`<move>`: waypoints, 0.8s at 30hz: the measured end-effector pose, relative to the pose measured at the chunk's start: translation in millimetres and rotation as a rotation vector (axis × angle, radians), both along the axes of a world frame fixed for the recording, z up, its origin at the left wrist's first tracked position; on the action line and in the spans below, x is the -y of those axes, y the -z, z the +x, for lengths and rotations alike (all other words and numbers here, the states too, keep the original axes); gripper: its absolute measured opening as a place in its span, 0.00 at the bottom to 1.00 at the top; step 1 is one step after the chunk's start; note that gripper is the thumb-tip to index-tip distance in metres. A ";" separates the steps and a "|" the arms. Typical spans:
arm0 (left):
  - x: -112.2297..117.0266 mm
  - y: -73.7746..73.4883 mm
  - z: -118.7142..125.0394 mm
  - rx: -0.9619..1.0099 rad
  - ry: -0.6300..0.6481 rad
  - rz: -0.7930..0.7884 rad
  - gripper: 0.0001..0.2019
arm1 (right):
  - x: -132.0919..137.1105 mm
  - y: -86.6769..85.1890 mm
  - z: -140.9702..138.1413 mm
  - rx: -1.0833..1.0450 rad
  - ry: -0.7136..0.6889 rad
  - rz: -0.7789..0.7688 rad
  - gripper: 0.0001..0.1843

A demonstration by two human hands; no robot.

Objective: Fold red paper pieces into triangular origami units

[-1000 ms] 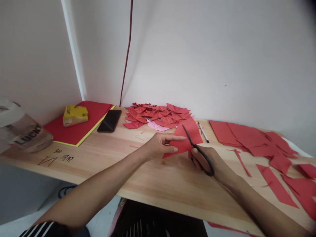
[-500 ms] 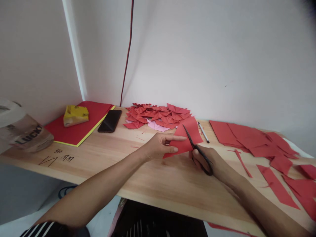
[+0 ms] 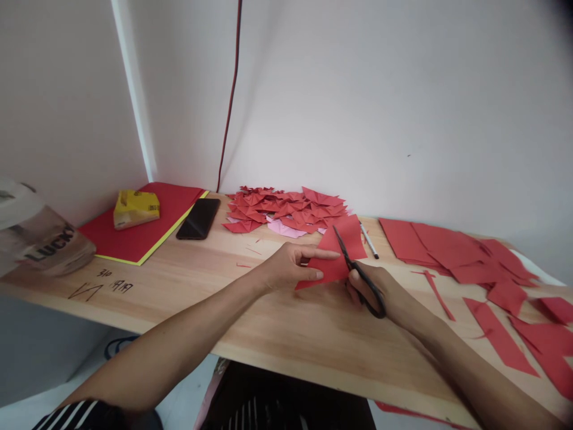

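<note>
Between thumb and fingers, my left hand (image 3: 295,263) grips the left side of a red sheet of paper (image 3: 351,234), held up over the table. My right hand (image 3: 373,283) has its fingers in the loops of dark-handled scissors (image 3: 367,280). Their blades point up and to the left across the paper, and the blades look close together. Whether the paper lies between them I cannot tell. Behind the paper lies a heap of folded red paper pieces (image 3: 286,206) with a few pink ones.
On the right are red paper sheets (image 3: 439,245), a cut strip (image 3: 501,337) and thin scraps. A black-capped white pen (image 3: 369,242) lies behind my right hand. Leftward sit a black phone (image 3: 198,219), a yellow packet (image 3: 136,209) on red and yellow sheets, and a plastic cup (image 3: 49,239).
The view has shifted very slightly. Both hands, the paper and the scissors keep nearly the same position, with the paper's right edge a little further left.
</note>
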State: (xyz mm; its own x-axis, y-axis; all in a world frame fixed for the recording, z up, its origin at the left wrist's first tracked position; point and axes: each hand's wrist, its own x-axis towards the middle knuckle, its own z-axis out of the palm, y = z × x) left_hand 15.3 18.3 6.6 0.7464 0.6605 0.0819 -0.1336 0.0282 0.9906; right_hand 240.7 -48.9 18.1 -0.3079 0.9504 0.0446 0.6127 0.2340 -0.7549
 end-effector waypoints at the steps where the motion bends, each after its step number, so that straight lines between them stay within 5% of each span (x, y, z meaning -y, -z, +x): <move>1: 0.1 -0.5 0.0 -0.013 -0.010 0.020 0.25 | -0.3 0.5 0.3 -0.002 -0.006 -0.010 0.28; 24: 1.9 0.9 1.9 -0.007 -0.017 -0.001 0.25 | 3.1 0.6 -7.6 -0.035 0.123 -0.059 0.25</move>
